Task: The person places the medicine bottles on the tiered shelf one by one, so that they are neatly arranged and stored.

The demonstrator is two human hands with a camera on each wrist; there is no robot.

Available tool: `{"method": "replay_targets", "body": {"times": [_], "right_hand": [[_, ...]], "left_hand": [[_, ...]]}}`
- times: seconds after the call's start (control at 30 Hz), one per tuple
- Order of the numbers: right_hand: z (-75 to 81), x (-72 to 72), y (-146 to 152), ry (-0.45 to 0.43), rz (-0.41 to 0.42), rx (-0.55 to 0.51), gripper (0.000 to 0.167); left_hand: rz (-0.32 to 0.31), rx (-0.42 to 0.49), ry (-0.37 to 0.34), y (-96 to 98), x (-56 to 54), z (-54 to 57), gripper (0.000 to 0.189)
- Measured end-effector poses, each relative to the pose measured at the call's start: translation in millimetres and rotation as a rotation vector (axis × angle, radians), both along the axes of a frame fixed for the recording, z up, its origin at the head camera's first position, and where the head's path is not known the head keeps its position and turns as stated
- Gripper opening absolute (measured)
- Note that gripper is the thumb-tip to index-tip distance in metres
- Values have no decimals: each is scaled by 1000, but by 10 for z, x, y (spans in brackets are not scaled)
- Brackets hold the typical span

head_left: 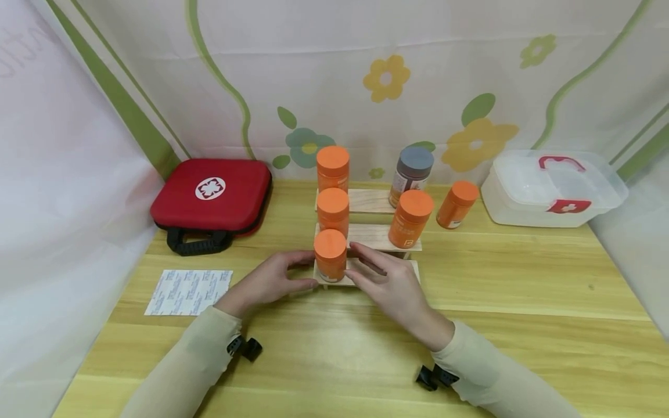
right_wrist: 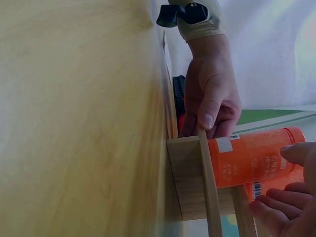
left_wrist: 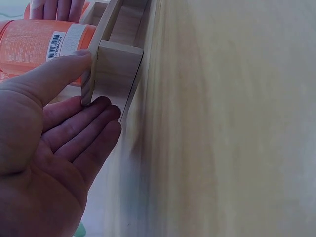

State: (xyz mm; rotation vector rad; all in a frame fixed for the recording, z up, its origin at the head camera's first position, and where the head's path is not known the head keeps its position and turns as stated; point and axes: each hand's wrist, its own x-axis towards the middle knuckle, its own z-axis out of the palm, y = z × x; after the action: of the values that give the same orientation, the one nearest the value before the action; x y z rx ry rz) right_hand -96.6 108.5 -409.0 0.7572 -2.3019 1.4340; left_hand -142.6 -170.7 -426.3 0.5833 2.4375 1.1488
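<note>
A three-step wooden rack (head_left: 373, 235) carries orange bottles in a column on its left side. The front orange bottle (head_left: 331, 255) stands upright on the lowest step. My left hand (head_left: 272, 278) is at that step's left end; its thumb lies on the board's edge (left_wrist: 88, 81) and its fingers reach round below, pinching it. My right hand (head_left: 392, 284) is on the bottle's other side, fingers relaxed and spread, thumb tip right at the bottle's side. Behind stand the middle orange bottle (head_left: 333, 212) and the rear orange bottle (head_left: 333, 168).
On the rack's right are an orange bottle (head_left: 410, 220) and a grey-capped bottle (head_left: 411, 177). Another orange bottle (head_left: 457, 204) stands on the table beside a white first-aid box (head_left: 549, 197). To the left lie a red first-aid case (head_left: 209, 203) and a printed white sheet (head_left: 188, 292).
</note>
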Motion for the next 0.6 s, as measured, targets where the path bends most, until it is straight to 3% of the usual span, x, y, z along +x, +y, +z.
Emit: {"method": "replay_targets", "body": {"times": [0.6], "right_hand": [[200, 159, 351, -37, -4, 2, 51]], "left_hand": [[14, -6, -36, -1, -16, -12, 67]]}}
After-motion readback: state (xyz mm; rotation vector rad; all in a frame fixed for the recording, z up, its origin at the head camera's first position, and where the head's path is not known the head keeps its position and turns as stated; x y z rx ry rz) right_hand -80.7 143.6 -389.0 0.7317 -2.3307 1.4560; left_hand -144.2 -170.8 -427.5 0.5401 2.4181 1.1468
